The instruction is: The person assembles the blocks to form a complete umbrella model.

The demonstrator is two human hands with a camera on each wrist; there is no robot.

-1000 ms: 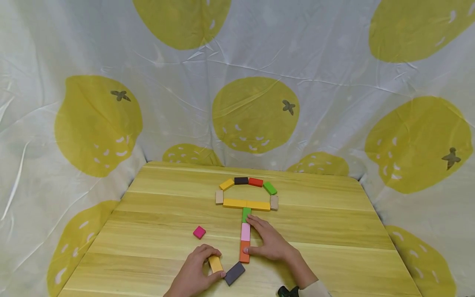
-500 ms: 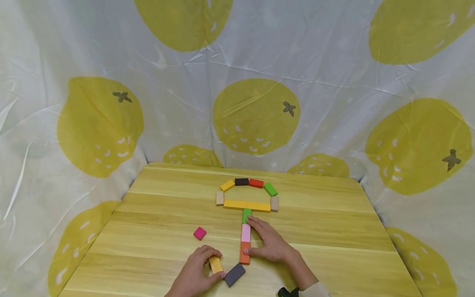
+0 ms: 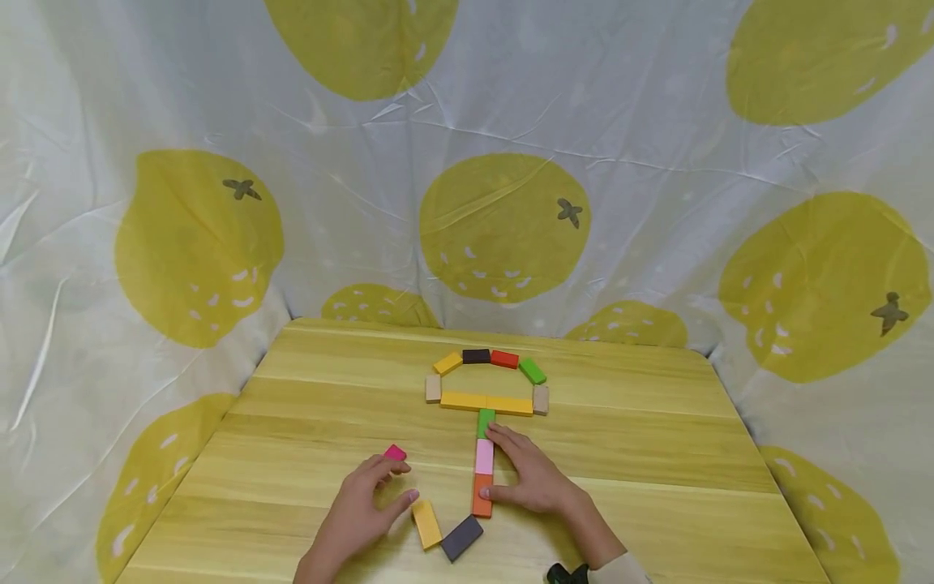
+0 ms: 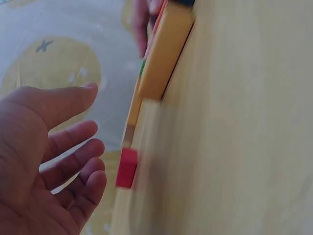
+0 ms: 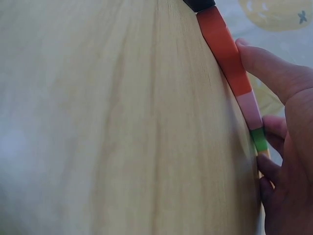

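My left hand [image 3: 356, 507] hovers with parted, relaxed fingers, nothing between them, at the near left. Its fingertips are close to a magenta block [image 3: 396, 453], which they partly cover in the head view; a gap separates them in the left wrist view. Right of the thumb lies a yellow block [image 3: 426, 525], meeting a dark grey block [image 3: 463, 538] at an angle. My right hand [image 3: 540, 478] rests along a straight column of blocks: its thumb touches the orange block [image 3: 481, 496], its forefinger the green block [image 3: 486, 422]. Between these two sits a pink block [image 3: 485, 456].
Two long yellow blocks [image 3: 467, 401] form a bar above the column. An arch of several blocks, including a red block [image 3: 504, 358], curves over it, with a wooden block [image 3: 541, 399] at each end. A patterned cloth [image 3: 503, 227] hangs around the wooden table [image 3: 642, 438].
My left hand has let go of the yellow block and moved up and left toward the magenta block. The yellow block stays beside the dark grey one. My right hand has not moved.
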